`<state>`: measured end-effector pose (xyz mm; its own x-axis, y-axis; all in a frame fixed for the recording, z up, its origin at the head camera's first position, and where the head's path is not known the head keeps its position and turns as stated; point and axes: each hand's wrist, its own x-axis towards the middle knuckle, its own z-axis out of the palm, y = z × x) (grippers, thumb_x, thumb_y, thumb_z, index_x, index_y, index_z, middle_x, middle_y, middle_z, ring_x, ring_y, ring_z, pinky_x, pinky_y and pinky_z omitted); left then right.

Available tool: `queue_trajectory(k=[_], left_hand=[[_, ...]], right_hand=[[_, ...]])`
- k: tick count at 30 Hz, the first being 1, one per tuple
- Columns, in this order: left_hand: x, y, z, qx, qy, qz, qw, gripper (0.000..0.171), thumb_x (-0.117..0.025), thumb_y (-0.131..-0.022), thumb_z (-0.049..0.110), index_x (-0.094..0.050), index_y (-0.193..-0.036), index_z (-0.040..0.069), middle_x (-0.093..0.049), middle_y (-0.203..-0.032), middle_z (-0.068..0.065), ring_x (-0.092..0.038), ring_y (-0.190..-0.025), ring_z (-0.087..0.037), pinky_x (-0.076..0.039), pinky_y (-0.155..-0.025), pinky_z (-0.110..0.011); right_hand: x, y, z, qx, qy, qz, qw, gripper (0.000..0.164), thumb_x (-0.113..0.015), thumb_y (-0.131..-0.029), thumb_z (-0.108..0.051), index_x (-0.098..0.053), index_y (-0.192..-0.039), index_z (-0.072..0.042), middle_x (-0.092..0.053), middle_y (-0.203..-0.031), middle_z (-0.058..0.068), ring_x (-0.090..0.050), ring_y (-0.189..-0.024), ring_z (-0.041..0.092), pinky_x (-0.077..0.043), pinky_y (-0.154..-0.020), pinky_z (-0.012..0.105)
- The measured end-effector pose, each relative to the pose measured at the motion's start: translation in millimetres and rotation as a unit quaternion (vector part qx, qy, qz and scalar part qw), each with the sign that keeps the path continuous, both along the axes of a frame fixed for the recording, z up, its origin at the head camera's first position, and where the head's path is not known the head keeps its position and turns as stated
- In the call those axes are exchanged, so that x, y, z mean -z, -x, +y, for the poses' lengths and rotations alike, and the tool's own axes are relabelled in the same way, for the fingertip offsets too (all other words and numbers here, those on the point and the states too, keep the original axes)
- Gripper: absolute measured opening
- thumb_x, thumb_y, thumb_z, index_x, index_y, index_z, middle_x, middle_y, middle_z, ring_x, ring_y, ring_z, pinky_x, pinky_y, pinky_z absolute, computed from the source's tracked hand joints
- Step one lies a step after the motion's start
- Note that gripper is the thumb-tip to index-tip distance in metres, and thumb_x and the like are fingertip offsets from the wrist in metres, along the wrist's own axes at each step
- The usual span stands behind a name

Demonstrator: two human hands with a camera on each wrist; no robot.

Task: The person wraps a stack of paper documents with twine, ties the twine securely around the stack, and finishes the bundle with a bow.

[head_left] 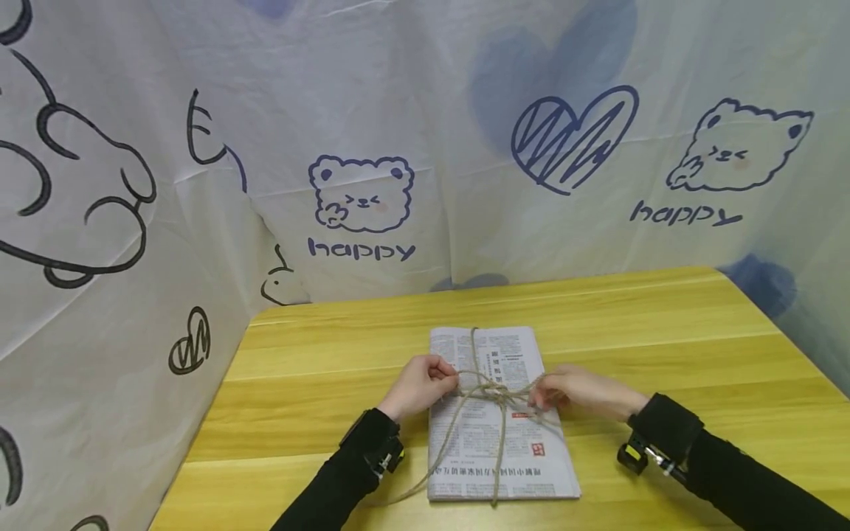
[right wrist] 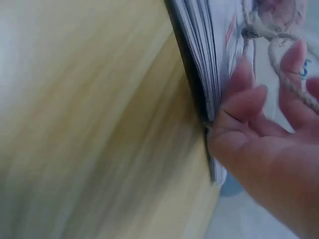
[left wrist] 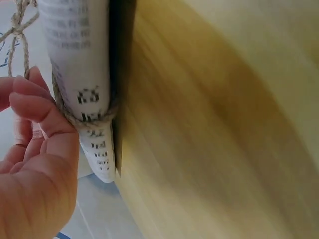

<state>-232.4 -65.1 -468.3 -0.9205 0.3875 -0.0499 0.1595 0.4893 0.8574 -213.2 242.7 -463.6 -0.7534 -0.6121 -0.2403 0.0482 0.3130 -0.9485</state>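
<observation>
A stack of folded newspapers (head_left: 491,450) lies on the table, tied crosswise with twine (head_left: 501,435). At the middle of the top sheet the twine forms a knot with loops (head_left: 494,391) spreading to both sides. My left hand (head_left: 421,385) is at the stack's left edge, thumb and fingertips pinching the left loop. On the opposite edge my right hand (head_left: 576,391) holds the right loop with bent fingers. In the right wrist view, a strand of twine (right wrist: 294,89) runs past the fingers. One band (left wrist: 89,122) wraps around the stack's side in the left wrist view.
The yellow wood-grain table (head_left: 319,383) extends around the stack. A loose twine end (head_left: 415,488) trails off the stack's lower left corner onto the table. Behind and to the left hangs a pale cloth (head_left: 451,147) printed with bears and hearts.
</observation>
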Motion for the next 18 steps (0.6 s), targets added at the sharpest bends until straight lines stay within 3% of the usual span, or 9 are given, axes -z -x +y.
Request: queue_trajectory(k=[3, 5, 7, 11, 14, 18], left_hand=[[2.4, -0.3, 0.5, 0.011, -0.028, -0.015, 0.9994, 0.016, -0.061, -0.099, 0.013, -0.067, -0.104, -0.001, -0.071, -0.092, -0.019, -0.060, -0.073, -0.015, -0.047, -0.066, -0.025], [3.1, 0.1, 0.9, 0.021, -0.054, -0.027, 0.9980, 0.018, -0.059, -0.101, 0.012, -0.064, -0.109, -0.003, -0.072, -0.100, -0.023, -0.065, -0.079, -0.021, -0.050, -0.070, -0.027], [2.3, -0.3, 1.0, 0.034, -0.077, -0.038, 0.9958, 0.019, -0.057, -0.103, 0.011, -0.061, -0.113, -0.005, -0.072, -0.107, -0.026, -0.067, -0.088, -0.028, -0.052, -0.075, -0.028], [0.6, -0.9, 1.9, 0.046, -0.105, -0.053, 0.9919, 0.019, -0.055, -0.104, 0.009, -0.057, -0.116, -0.006, -0.070, -0.112, -0.030, -0.066, -0.095, -0.038, -0.050, -0.077, -0.029], [0.2, -0.5, 4.0, 0.039, -0.094, -0.039, 0.9940, 0.018, -0.057, -0.103, 0.009, -0.060, -0.113, -0.005, -0.071, -0.107, -0.029, -0.065, -0.090, -0.037, -0.048, -0.072, -0.026], [0.4, -0.4, 8.3, 0.027, -0.047, 0.004, 0.9985, 0.013, -0.061, -0.100, 0.010, -0.065, -0.105, -0.001, -0.073, -0.097, -0.022, -0.065, -0.079, -0.030, -0.046, -0.064, -0.022]], right_hand=[[-1.4, -0.1, -1.4, -0.009, -0.008, 0.083, 0.996, 0.027, -0.051, -0.104, -0.016, -0.067, -0.108, 0.005, -0.065, -0.115, 0.018, -0.060, -0.098, 0.008, -0.049, -0.086, 0.025], [-3.8, 0.9, -1.1, -0.021, 0.007, 0.107, 0.994, 0.024, -0.055, -0.102, -0.013, -0.066, -0.111, 0.006, -0.064, -0.118, 0.020, -0.061, -0.103, 0.008, -0.052, -0.090, 0.026], [-5.9, 2.6, -0.1, -0.036, 0.027, 0.110, 0.993, 0.023, -0.056, -0.101, -0.011, -0.065, -0.109, 0.008, -0.067, -0.112, 0.016, -0.063, -0.101, 0.008, -0.054, -0.090, 0.026], [-9.4, 6.1, 3.5, -0.076, 0.055, 0.078, 0.993, 0.025, -0.053, -0.102, -0.009, -0.063, -0.110, 0.013, -0.064, -0.087, -0.004, -0.056, -0.074, 0.004, -0.049, -0.070, 0.024], [-11.1, 6.7, 4.4, -0.099, 0.036, 0.087, 0.991, 0.025, -0.055, -0.103, -0.011, -0.065, -0.110, 0.011, -0.061, -0.082, -0.003, -0.039, -0.064, 0.004, -0.037, -0.061, 0.026], [-13.2, 5.8, -0.3, -0.090, -0.039, 0.152, 0.983, 0.021, -0.063, -0.100, -0.018, -0.074, -0.104, -0.001, -0.070, -0.087, 0.012, -0.033, -0.060, 0.001, -0.033, -0.059, 0.022]])
